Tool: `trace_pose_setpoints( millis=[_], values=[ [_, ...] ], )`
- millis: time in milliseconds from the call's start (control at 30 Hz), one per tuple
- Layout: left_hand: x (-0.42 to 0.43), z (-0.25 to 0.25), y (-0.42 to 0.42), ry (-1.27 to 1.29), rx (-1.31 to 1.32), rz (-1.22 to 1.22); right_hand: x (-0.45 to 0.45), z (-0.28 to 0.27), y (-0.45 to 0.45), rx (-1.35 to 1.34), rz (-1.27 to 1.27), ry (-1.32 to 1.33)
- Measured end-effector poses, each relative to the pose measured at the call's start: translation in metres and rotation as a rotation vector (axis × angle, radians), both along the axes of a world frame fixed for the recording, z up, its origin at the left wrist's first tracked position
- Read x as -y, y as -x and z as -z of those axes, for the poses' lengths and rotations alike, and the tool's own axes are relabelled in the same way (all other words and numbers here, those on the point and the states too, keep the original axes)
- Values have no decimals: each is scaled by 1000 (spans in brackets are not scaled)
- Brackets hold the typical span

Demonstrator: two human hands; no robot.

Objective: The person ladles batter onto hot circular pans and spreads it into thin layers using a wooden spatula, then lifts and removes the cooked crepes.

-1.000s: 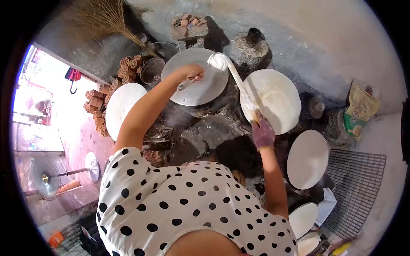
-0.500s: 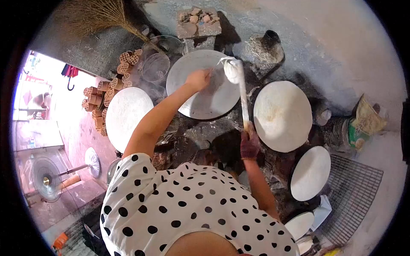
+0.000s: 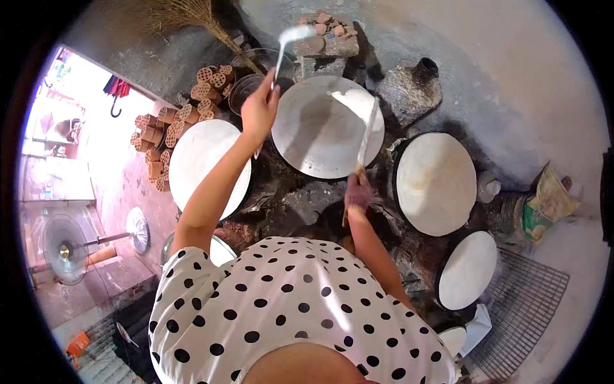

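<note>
My left hand (image 3: 259, 114) is closed around the thin handle of a white ladle (image 3: 296, 34), raised at the upper left edge of the large round griddle (image 3: 307, 137). The ladle's head is blurred and looks coated in white. My right hand (image 3: 358, 193), in a dark purple glove, is closed around a pale stick (image 3: 366, 144) just below the griddle's near edge. At the stick's far end a white cloth-like bundle (image 3: 352, 99) lies over the griddle's upper right. Whether the bundle touches the griddle I cannot tell.
Round white discs lie on both sides, one at left (image 3: 208, 160), others at right (image 3: 437, 184) and lower right (image 3: 467, 270). Perforated clay-coloured cylinders (image 3: 204, 89) are stacked at left. A broom (image 3: 220, 32), a fan (image 3: 64, 251) and a wire rack (image 3: 527, 313) stand around.
My left hand has risen off the griddle toward the upper left, now showing a ladle. The griddle's surface looks whiter. The right hand's stick has shifted slightly, and the view has moved a little.
</note>
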State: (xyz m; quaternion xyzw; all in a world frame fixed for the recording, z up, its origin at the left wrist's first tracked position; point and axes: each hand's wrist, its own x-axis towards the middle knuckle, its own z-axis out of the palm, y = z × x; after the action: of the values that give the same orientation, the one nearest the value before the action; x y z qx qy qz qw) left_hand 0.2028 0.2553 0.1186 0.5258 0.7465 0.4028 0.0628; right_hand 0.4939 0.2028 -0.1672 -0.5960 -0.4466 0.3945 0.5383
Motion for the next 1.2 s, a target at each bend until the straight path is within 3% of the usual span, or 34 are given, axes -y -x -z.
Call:
trace_pose_setpoints(
  millis=[33,67,100,133,167,200,233,267,300,333,367,400,467,567,700,800,867,933,1000,1067,1133,1200],
  values=[
    [4,24,6,-106,66,52,-16,-52,17,249,-113,31],
    [13,54,15,19,244,114,-29,-85,32,500,-222,64],
    [20,71,23,144,420,179,-35,-92,26,329,-268,168],
    [41,61,10,222,820,157,-41,-99,20,158,-293,279],
    [60,71,14,283,846,235,-47,-106,14,2,-298,393],
    [81,79,13,279,913,241,-43,-97,0,153,-259,136],
    [101,71,6,277,1038,232,-32,-135,-11,352,-268,200],
    [123,64,-2,312,1194,160,-38,-110,-18,354,-268,194],
    [142,65,-4,314,1262,216,-44,-58,-26,103,-219,186],
    [158,68,-8,327,1240,223,-39,-89,-12,-149,-166,179],
    [170,72,-13,303,1301,222,-38,-125,-5,382,-243,341],
    [183,78,-18,282,1361,217,-45,-128,6,379,-247,345],
    [199,90,-26,259,1433,167,-69,-129,25,634,-349,291],
    [214,75,-40,225,1495,73,-106,-80,15,705,-584,193],
    [233,53,-46,128,1516,23,-94,-119,-32,380,-541,116],
    [245,45,-55,71,1548,-4,-91,-120,-29,436,-458,305],
    [248,40,-62,39,1576,-73,-101,-129,4,744,-481,432],
    [250,45,-66,26,1576,-71,-114,-108,24,237,-426,453],
    [252,48,-72,10,1580,-72,-129,-104,36,835,-645,393],
    [255,49,-75,23,1573,-82,-141,-94,20,848,-705,322],
    [259,45,-80,15,1582,-87,-141,-136,-10,724,-778,248],
    [264,39,-89,7,1532,-112,-158,-105,-27,732,-661,278]
  ],
)
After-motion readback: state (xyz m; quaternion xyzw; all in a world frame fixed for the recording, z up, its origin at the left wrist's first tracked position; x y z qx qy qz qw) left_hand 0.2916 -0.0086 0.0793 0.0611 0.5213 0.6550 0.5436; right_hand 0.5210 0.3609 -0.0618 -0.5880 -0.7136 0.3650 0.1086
